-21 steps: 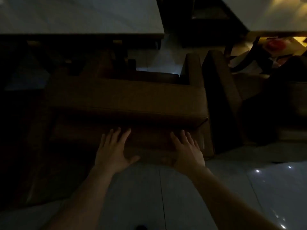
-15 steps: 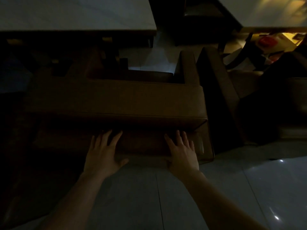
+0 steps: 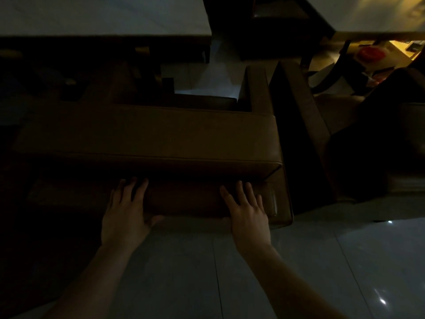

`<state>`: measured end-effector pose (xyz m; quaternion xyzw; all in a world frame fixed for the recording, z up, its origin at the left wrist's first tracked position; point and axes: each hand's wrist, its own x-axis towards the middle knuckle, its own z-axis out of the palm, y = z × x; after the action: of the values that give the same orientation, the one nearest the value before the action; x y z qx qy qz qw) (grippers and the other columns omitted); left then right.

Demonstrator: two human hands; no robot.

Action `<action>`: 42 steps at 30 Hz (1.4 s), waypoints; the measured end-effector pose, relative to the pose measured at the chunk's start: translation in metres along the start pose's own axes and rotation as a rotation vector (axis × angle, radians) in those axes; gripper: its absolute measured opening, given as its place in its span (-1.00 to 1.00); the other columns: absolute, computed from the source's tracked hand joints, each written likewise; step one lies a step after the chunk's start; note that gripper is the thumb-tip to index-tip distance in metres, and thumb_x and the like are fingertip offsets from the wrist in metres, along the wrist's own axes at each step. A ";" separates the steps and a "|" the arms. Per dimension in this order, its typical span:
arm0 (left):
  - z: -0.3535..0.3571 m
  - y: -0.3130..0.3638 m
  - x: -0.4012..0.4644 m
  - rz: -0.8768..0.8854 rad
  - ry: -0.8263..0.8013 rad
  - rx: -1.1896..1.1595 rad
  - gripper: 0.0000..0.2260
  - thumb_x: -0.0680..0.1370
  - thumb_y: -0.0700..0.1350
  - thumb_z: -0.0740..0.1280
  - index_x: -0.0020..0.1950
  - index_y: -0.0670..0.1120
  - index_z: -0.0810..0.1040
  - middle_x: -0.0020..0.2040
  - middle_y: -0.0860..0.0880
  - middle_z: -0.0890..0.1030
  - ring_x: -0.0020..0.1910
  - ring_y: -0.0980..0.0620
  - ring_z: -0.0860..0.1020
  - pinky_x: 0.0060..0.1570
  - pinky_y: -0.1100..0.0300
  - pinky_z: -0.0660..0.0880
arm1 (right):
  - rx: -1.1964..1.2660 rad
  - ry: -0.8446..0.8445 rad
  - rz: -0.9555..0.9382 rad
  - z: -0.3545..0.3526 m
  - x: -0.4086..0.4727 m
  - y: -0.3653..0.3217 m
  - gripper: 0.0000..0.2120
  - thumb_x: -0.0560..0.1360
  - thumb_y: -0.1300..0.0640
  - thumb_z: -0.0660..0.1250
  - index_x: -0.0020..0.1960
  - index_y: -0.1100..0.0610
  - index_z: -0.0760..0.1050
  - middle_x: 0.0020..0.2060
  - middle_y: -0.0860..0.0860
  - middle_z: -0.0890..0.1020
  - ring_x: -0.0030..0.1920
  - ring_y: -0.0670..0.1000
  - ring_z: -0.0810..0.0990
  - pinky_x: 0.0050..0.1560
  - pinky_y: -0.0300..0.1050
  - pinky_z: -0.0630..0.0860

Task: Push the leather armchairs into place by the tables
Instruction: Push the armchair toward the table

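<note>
The room is dim. A brown leather armchair [image 3: 161, 137] fills the middle, seen from behind and above, its seat facing a pale-topped table [image 3: 103, 17] at the upper left. My left hand [image 3: 126, 210] lies flat on the lower back panel of the chair, fingers spread. My right hand [image 3: 247, 209] presses flat on the same panel near its right corner. A second brown armchair [image 3: 299, 111] stands just to the right, beside another table [image 3: 368, 14] at the upper right.
Glossy pale floor tiles [image 3: 322, 261] stretch below and to the right. Dark table legs [image 3: 161, 72] stand ahead of the chair. A red object [image 3: 371, 54] and papers lie in yellow light at the far right. The left side is in deep shadow.
Both hands have stayed flat on the chair's back panel. The chair and tables sit a little further left and lower in the view than before.
</note>
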<state>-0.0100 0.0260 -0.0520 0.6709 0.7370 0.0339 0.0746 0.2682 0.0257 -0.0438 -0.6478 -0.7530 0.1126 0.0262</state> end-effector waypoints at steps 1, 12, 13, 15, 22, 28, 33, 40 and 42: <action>0.000 0.001 -0.001 -0.008 -0.004 0.000 -0.11 0.37 0.34 0.42 0.57 0.02 0.17 0.55 -0.09 0.21 0.55 -0.16 0.04 0.44 -0.16 0.24 | 0.000 0.003 -0.010 -0.001 0.000 0.002 -0.22 0.48 0.15 0.42 0.57 -0.09 0.10 0.56 0.21 0.15 0.55 0.28 0.04 0.46 0.31 0.20; -0.002 0.014 -0.005 -0.080 -0.010 -0.022 -0.13 0.39 0.28 0.44 0.58 0.04 0.13 0.56 -0.05 0.20 0.56 -0.11 0.03 0.44 -0.09 0.27 | 0.036 -0.017 -0.048 -0.008 -0.004 0.013 -0.30 0.56 0.05 0.34 0.57 -0.12 0.06 0.58 0.14 0.10 0.57 0.20 -0.03 0.51 0.20 0.14; -0.003 0.015 -0.005 -0.084 -0.009 -0.021 -0.14 0.40 0.28 0.44 0.58 0.05 0.12 0.56 -0.04 0.19 0.57 -0.10 0.03 0.44 -0.08 0.27 | 0.032 -0.027 -0.049 -0.009 -0.004 0.013 -0.31 0.57 0.05 0.32 0.58 -0.13 0.04 0.58 0.14 0.08 0.58 0.19 -0.04 0.52 0.19 0.12; -0.004 0.017 -0.006 -0.095 -0.006 -0.024 -0.15 0.42 0.27 0.43 0.58 0.05 0.11 0.57 -0.03 0.18 0.57 -0.09 0.02 0.44 -0.07 0.26 | 0.025 -0.044 -0.048 -0.010 -0.004 0.014 -0.32 0.58 0.05 0.29 0.58 -0.13 0.01 0.59 0.12 0.05 0.58 0.17 -0.07 0.53 0.17 0.11; -0.005 0.026 -0.011 -0.136 -0.007 -0.055 -0.19 0.45 0.23 0.42 0.58 0.04 0.13 0.58 -0.01 0.17 0.58 -0.06 0.02 0.39 -0.05 0.31 | 0.048 -0.069 -0.044 -0.016 -0.008 0.020 -0.34 0.61 0.08 0.24 0.58 -0.14 -0.04 0.59 0.09 -0.01 0.58 0.13 -0.09 0.54 0.14 0.09; 0.000 0.035 -0.020 -0.155 -0.014 -0.065 -0.20 0.46 0.24 0.39 0.59 0.05 0.11 0.59 0.01 0.16 0.58 -0.06 0.01 0.39 -0.05 0.32 | 0.069 -0.051 -0.056 -0.016 -0.013 0.029 -0.36 0.60 0.08 0.27 0.57 -0.13 0.06 0.58 0.07 0.06 0.57 0.11 -0.04 0.49 0.11 0.13; 0.007 0.061 -0.037 -0.147 0.000 -0.064 -0.20 0.46 0.26 0.38 0.59 0.04 0.12 0.58 0.00 0.19 0.58 -0.07 0.02 0.44 -0.01 0.24 | 0.025 -0.056 -0.057 -0.019 -0.024 0.055 -0.36 0.61 0.09 0.25 0.57 -0.16 0.03 0.59 0.05 0.04 0.57 0.09 -0.06 0.50 0.08 0.11; 0.014 0.095 -0.057 -0.174 -0.033 -0.096 -0.19 0.46 0.26 0.38 0.60 0.06 0.10 0.59 0.01 0.15 0.58 -0.08 -0.01 0.38 -0.08 0.33 | 0.010 -0.091 -0.030 -0.028 -0.037 0.083 -0.28 0.58 0.16 0.31 0.57 -0.16 0.00 0.59 0.08 0.02 0.58 0.13 -0.06 0.51 0.08 0.08; 0.010 0.097 -0.057 -0.175 -0.050 -0.100 -0.19 0.47 0.24 0.37 0.60 0.07 0.06 0.60 0.02 0.11 0.58 -0.06 -0.04 0.37 -0.09 0.33 | 0.014 -0.093 -0.027 -0.029 -0.037 0.084 -0.25 0.57 0.18 0.31 0.58 -0.16 -0.04 0.60 0.09 -0.02 0.58 0.13 -0.11 0.52 0.10 0.04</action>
<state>0.0918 -0.0221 -0.0439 0.5999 0.7882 0.0471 0.1289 0.3608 0.0046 -0.0286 -0.6315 -0.7612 0.1476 -0.0026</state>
